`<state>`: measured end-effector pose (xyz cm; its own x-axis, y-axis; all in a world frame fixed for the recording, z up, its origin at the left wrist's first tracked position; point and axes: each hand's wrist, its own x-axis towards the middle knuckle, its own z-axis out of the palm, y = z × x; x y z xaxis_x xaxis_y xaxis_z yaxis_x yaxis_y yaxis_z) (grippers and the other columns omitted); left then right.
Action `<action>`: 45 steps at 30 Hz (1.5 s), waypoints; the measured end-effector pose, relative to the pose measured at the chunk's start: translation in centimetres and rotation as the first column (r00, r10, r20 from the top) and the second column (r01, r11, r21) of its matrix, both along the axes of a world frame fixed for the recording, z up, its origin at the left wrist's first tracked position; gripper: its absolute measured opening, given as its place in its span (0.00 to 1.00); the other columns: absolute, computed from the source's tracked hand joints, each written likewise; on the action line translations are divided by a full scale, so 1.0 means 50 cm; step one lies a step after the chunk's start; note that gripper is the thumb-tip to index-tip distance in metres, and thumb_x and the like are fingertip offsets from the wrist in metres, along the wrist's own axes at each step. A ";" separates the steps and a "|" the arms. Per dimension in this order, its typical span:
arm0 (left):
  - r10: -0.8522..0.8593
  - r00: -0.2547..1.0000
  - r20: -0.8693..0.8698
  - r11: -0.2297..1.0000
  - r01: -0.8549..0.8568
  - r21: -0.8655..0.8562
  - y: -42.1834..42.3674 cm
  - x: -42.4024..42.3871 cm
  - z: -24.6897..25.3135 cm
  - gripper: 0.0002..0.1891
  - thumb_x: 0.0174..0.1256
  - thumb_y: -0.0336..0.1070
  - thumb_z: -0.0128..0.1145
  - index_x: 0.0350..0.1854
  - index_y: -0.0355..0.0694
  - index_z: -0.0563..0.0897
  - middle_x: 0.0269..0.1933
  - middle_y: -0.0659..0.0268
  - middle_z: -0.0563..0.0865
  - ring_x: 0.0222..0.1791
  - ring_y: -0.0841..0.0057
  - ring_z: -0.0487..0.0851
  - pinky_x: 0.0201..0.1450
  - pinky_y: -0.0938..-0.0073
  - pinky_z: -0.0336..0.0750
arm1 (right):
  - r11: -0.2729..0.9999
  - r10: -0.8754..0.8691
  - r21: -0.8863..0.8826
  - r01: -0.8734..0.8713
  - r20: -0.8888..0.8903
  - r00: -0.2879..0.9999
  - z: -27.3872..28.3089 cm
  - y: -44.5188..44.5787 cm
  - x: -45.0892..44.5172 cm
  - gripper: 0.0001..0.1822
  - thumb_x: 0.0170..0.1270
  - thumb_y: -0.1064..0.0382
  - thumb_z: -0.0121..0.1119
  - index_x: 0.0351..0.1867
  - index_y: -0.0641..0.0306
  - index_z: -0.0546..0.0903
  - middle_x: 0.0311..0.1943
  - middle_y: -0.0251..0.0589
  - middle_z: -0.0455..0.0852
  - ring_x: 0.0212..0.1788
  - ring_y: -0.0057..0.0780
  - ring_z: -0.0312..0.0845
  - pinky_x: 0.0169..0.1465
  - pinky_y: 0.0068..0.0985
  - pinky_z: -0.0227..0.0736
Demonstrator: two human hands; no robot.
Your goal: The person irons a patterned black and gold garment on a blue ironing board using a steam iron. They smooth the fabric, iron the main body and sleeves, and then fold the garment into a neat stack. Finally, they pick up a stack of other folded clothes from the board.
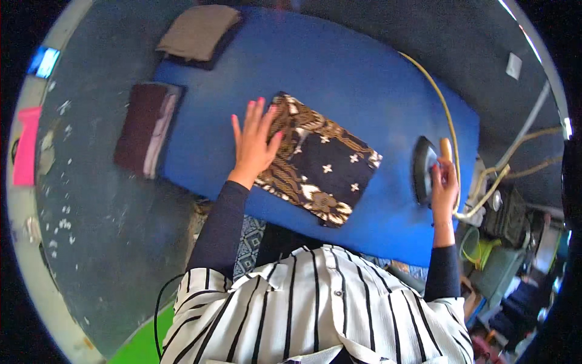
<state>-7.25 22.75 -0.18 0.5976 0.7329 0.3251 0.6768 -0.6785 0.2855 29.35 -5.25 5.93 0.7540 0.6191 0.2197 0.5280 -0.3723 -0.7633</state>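
Observation:
A folded batik cloth [325, 168], black with brown and white floral patterns, lies at an angle on a blue padded surface [345, 73]. My left hand [255, 145] rests on its left edge, fingers spread and palm down. To the right, apart from the cloth, my right hand [444, 189] grips a clothes iron [423, 170] with a dark body and a tan handle. The iron's long side runs away from me. Whether it touches the blue surface or hovers just over it, I cannot tell.
Folded greyish-brown fabric [200, 34] lies at the far left corner. A folded maroon and pinkish stack [143, 127] sits on the left edge. A yellowish cord [443, 100] loops along the right side, near the iron. Household items, including a green-rimmed basket [482, 250], crowd the lower right.

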 end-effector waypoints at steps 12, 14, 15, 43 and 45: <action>0.850 -0.243 0.467 0.455 -0.105 -0.884 0.201 -0.719 -0.086 0.35 0.66 0.58 0.62 0.64 0.31 0.77 0.64 0.50 0.81 0.64 0.56 0.79 0.66 0.58 0.72 | 0.789 0.614 0.114 -0.604 -0.102 0.783 0.088 0.373 -0.381 0.09 0.63 0.71 0.64 0.45 0.63 0.83 0.37 0.43 0.82 0.39 0.33 0.83 0.44 0.28 0.77; 0.881 -0.337 0.331 0.384 0.103 -0.917 0.220 -0.686 -0.054 0.34 0.68 0.57 0.61 0.66 0.32 0.75 0.64 0.54 0.81 0.64 0.58 0.78 0.68 0.57 0.71 | 0.701 0.712 0.150 -0.698 -0.075 0.698 0.097 0.485 -0.450 0.11 0.63 0.69 0.65 0.46 0.62 0.82 0.39 0.43 0.83 0.42 0.35 0.84 0.47 0.29 0.78; 0.888 -0.320 0.331 0.389 0.138 -0.911 0.219 -0.698 -0.060 0.34 0.69 0.56 0.61 0.67 0.33 0.75 0.65 0.55 0.81 0.64 0.58 0.78 0.68 0.57 0.71 | 0.655 0.756 0.134 -0.744 -0.108 0.646 0.096 0.549 -0.496 0.11 0.64 0.67 0.65 0.47 0.62 0.82 0.39 0.44 0.83 0.44 0.36 0.84 0.48 0.30 0.78; 0.969 0.168 0.180 0.073 0.503 -0.861 0.279 -0.610 0.146 0.29 0.66 0.42 0.66 0.66 0.34 0.75 0.63 0.55 0.80 0.59 0.62 0.81 0.62 0.62 0.75 | 0.556 0.420 -0.117 -0.823 -0.815 0.399 0.099 0.866 -0.638 0.46 0.58 0.43 0.70 0.71 0.66 0.66 0.62 0.49 0.79 0.61 0.37 0.76 0.61 0.33 0.71; 0.897 0.338 0.284 0.089 0.492 -0.866 0.285 -0.505 0.189 0.30 0.66 0.40 0.66 0.66 0.32 0.73 0.62 0.53 0.80 0.58 0.62 0.82 0.61 0.63 0.76 | 0.750 0.388 0.024 -0.661 -0.826 0.410 0.133 0.745 -0.544 0.41 0.61 0.49 0.70 0.71 0.65 0.67 0.60 0.50 0.81 0.61 0.36 0.76 0.62 0.32 0.72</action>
<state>-32.53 36.97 9.29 0.3017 0.7418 -0.5990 -0.3344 0.6707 0.6621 2.17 31.99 12.57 0.0373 0.8744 -0.4837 -0.0172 -0.4834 -0.8752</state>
